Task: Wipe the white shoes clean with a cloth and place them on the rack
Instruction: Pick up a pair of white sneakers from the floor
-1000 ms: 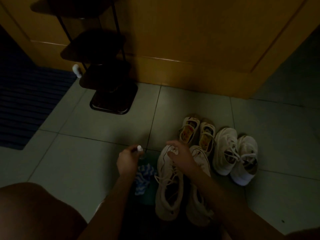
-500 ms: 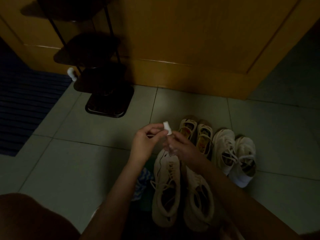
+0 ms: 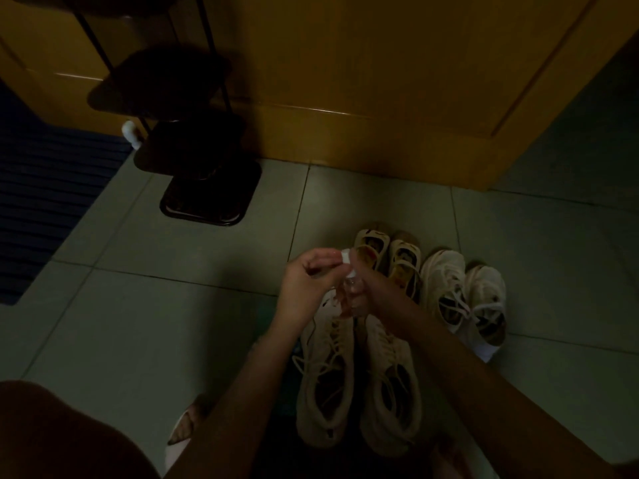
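A pair of white lace-up shoes (image 3: 326, 385) lies on the floor tiles straight below my hands, toes pointing away. My right hand (image 3: 371, 292) grips a small clear bottle (image 3: 352, 288) above the shoes' toes. My left hand (image 3: 307, 278) pinches the bottle's small white cap (image 3: 345, 254) at the top. A second white pair (image 3: 463, 299) stands to the right. The dark tiered shoe rack (image 3: 207, 188) stands at the upper left against the wooden door. The cloth is hidden behind my left forearm.
A small pair of beige strap shoes (image 3: 387, 252) sits just beyond my hands. A dark blue striped mat (image 3: 45, 202) covers the floor at the left. The wooden door (image 3: 380, 81) fills the top. My knee (image 3: 62, 433) is at the bottom left.
Both hands rose from the floor and met above the shoes; the small bottle passed into my right hand and my left hand now pinches its cap. The cloth went out of sight.
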Demonstrator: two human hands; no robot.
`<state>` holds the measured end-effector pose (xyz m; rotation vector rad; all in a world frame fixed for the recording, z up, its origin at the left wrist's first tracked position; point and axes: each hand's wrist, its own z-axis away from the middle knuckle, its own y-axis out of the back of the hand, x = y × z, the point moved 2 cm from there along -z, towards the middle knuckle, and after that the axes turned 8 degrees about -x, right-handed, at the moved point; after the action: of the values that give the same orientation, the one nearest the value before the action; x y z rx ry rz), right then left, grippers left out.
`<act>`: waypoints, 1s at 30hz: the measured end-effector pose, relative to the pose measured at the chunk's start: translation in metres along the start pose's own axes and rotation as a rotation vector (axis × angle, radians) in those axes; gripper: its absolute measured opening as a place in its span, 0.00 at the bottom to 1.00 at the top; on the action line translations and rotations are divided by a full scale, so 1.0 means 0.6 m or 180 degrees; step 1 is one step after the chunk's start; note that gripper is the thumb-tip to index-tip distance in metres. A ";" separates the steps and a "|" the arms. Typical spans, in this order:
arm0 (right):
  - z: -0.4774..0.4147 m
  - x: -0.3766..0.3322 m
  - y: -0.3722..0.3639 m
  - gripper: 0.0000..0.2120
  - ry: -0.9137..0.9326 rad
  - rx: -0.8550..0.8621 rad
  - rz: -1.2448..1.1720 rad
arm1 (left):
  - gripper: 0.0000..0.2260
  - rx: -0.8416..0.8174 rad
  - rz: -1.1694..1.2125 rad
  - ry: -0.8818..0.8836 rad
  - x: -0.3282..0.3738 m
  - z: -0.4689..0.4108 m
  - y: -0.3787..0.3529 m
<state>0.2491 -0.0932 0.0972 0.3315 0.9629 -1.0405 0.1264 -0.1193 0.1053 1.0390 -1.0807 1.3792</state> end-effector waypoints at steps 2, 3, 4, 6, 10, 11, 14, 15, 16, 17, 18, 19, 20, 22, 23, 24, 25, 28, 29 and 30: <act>-0.004 -0.002 0.005 0.23 -0.0018 -0.0020 0.0000 | 0.08 0.0219 -0.0039 -0.0037 -0.010 -0.001 -0.005; -0.003 -0.004 0.002 0.22 -0.0025 -0.0019 0.0005 | 0.08 0.0289 -0.0102 -0.0077 -0.014 -0.001 -0.008; -0.004 -0.001 0.004 0.22 -0.0048 -0.0006 0.0000 | 0.08 0.0323 -0.0189 -0.0126 -0.017 -0.001 -0.011; -0.010 0.002 0.005 0.21 -0.0164 0.0115 -0.0005 | 0.08 0.0288 -0.0309 -0.0181 -0.021 -0.003 -0.016; -0.031 0.010 0.030 0.20 -0.0574 0.0618 0.0488 | 0.09 0.0153 -0.0587 0.0049 -0.044 -0.015 0.002; -0.036 0.012 0.039 0.21 -0.0683 0.0770 0.0828 | 0.10 0.0192 -0.0730 0.0214 -0.056 -0.015 0.013; -0.051 0.023 0.064 0.26 -0.0903 0.0953 0.1722 | 0.08 0.0461 -0.1179 0.0783 -0.092 -0.005 0.043; -0.055 0.025 0.066 0.27 -0.0936 0.0945 0.2042 | 0.08 0.0467 -0.1280 0.0943 -0.102 -0.001 0.050; -0.061 0.030 0.069 0.29 -0.0994 0.0911 0.2331 | 0.09 0.0411 -0.1359 0.1052 -0.109 0.004 0.053; -0.064 0.030 0.069 0.30 -0.1019 0.0924 0.2570 | 0.09 0.0330 -0.1399 0.1121 -0.115 0.006 0.055; -0.069 0.032 0.069 0.31 -0.1064 0.0950 0.2714 | 0.09 0.0254 -0.1403 0.1145 -0.119 0.008 0.054; -0.076 0.034 0.069 0.31 -0.1061 0.0970 0.2825 | 0.09 0.0193 -0.1405 0.1177 -0.122 0.008 0.054; -0.081 0.037 0.069 0.29 -0.1028 0.0965 0.2908 | 0.09 0.0140 -0.1427 0.1214 -0.123 0.009 0.053; -0.091 0.041 0.064 0.24 -0.0946 0.0926 0.3071 | 0.09 0.0083 -0.1505 0.1258 -0.125 0.010 0.051; -0.093 0.042 0.061 0.24 -0.0891 0.0911 0.3114 | 0.09 0.0079 -0.1520 0.1260 -0.125 0.010 0.051; -0.095 0.044 0.061 0.24 -0.0868 0.0924 0.3112 | 0.09 0.0084 -0.1509 0.1260 -0.125 0.010 0.051; -0.096 0.045 0.060 0.24 -0.0869 0.0956 0.3103 | 0.09 0.0099 -0.1498 0.1259 -0.126 0.010 0.053; -0.098 0.049 0.061 0.29 -0.0953 0.0860 0.3041 | 0.09 0.0143 -0.1513 0.1238 -0.125 0.011 0.059; -0.097 0.050 0.060 0.29 -0.0954 0.0803 0.3035 | 0.09 0.0154 -0.1522 0.1237 -0.126 0.012 0.061; -0.098 0.052 0.059 0.28 -0.0938 0.0770 0.3016 | 0.09 0.0155 -0.1532 0.1246 -0.126 0.013 0.063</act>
<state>0.2538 -0.0556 0.0321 0.7236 0.3192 -0.3062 0.0946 -0.1444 0.0306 0.9353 -0.4706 1.1504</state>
